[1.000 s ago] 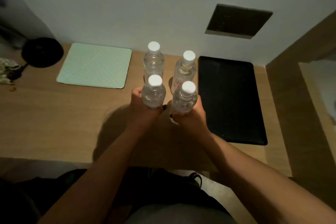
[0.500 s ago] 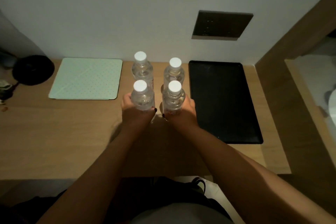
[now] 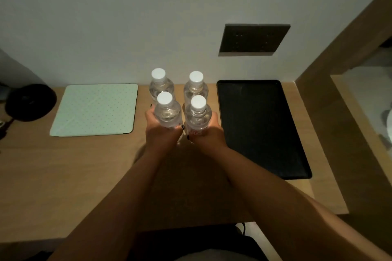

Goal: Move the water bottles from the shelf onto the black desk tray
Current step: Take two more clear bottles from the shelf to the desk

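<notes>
Now each hand (image 3: 163,133) grips a near bottle (image 3: 167,112).

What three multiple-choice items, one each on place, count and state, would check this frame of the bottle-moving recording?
1. Where does the black tray lie relative to the water bottles?
A. to their left
B. to their right
C. under them

2. How many white-capped bottles show?
A. two
B. three
C. four

3. What is the left hand doing?
A. holding a bottle
B. lying flat on the desk
C. touching the tray

Answers: 1 B, the tray sits bare beside the right hand. 2 C, the front-left bottle, front-right bottle, rear-left bottle and rear-right bottle. 3 A, its fingers curl round the front-left bottle.
</notes>
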### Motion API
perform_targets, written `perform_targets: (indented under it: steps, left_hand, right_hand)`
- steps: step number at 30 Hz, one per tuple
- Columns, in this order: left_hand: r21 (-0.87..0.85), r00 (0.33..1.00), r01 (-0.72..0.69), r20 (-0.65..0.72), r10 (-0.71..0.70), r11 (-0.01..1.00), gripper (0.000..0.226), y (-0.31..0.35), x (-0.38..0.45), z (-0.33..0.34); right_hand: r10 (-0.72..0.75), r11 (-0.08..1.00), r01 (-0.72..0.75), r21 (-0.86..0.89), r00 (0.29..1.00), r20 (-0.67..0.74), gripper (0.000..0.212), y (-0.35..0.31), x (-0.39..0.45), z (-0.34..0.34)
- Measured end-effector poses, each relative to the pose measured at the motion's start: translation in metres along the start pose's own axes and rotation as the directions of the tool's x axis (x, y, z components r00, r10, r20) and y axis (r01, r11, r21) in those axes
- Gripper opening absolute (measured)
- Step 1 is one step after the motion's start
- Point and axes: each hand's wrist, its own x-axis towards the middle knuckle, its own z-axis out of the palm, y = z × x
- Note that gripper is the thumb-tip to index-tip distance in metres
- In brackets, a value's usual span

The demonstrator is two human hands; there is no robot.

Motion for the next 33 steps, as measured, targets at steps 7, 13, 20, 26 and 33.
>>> perform_targets:
  steps: [7,13,20,26,33]
  left_hand:
    - [-0.012,0.997,-0.038,0.063,0.039,0.999,0.079,0.004,0.034,0.004]
    - [-0.007,0.994,-0.052,0.097,0.052,0.999,0.074,0.004,0.057,0.005]
    - [-0.025,0.986,-0.026,0.166,0.030,0.999,0.078,0.010,0.050,0.002]
    - [-0.034,0.944,-0.107,0.311,0.112,0.994,0.093,0.043,0.042,-0.027]
    - [0.268,0.864,-0.456,0.359,0.352,0.848,0.098,0.110,0.018,-0.047]
  right_hand:
    - [-0.001,1.000,0.002,-0.031,1.000,0.019,0.060,-0.015,0.025,0.003]
    - [0.000,0.999,0.001,-0.041,1.000,0.023,0.059,-0.027,0.039,0.004]
    - [0.044,0.998,-0.043,-0.037,0.998,0.040,0.058,-0.026,0.041,0.005]
    - [0.037,0.970,-0.012,-0.242,0.994,0.101,0.085,-0.037,0.031,-0.019]
    - [-0.143,0.897,0.161,-0.412,0.987,0.074,0.070,-0.053,0.004,-0.083]
